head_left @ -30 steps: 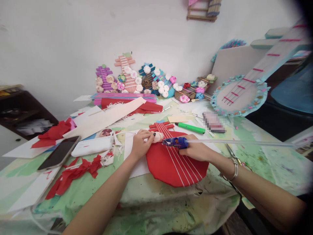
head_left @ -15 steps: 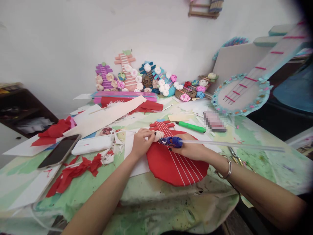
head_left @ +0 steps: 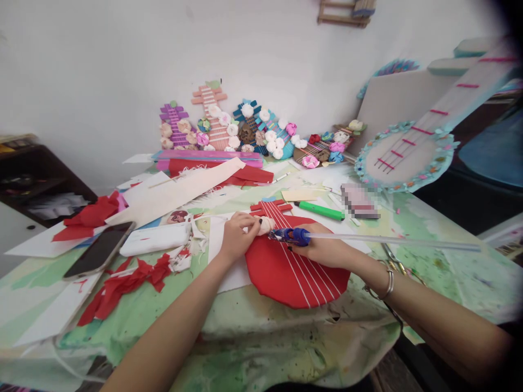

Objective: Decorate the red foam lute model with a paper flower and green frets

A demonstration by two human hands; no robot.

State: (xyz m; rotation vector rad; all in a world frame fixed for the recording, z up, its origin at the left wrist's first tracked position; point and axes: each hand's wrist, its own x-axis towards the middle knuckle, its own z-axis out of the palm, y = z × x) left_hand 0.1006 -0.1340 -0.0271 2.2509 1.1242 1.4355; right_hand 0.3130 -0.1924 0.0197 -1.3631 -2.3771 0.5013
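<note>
A red lute-shaped craft piece (head_left: 281, 277) with white strings lies on the table in front of me. At its upper left edge my left hand (head_left: 239, 237) pinches a cream paper flower (head_left: 267, 225). My right hand (head_left: 322, 245) grips a blue glue gun (head_left: 300, 236) above the red body, and a long clear glue stick (head_left: 392, 239) sticks out of its back to the right. The gun's nozzle end is close to the flower; whether they touch cannot be made out. A white sheet (head_left: 229, 272) lies partly under the red piece.
Several flower-covered lute crafts (head_left: 216, 120) lean on the wall, with a larger pale blue one (head_left: 404, 155) at right. A green marker (head_left: 321, 210), scissors (head_left: 394, 258), a dark phone (head_left: 100, 249), a white power bank (head_left: 157, 239) and red scraps (head_left: 126, 288) lie around.
The glue gun and right hand have shifted slightly right, away from the flower. My left hand keeps its pinch on the flower; the red piece stays in place.
</note>
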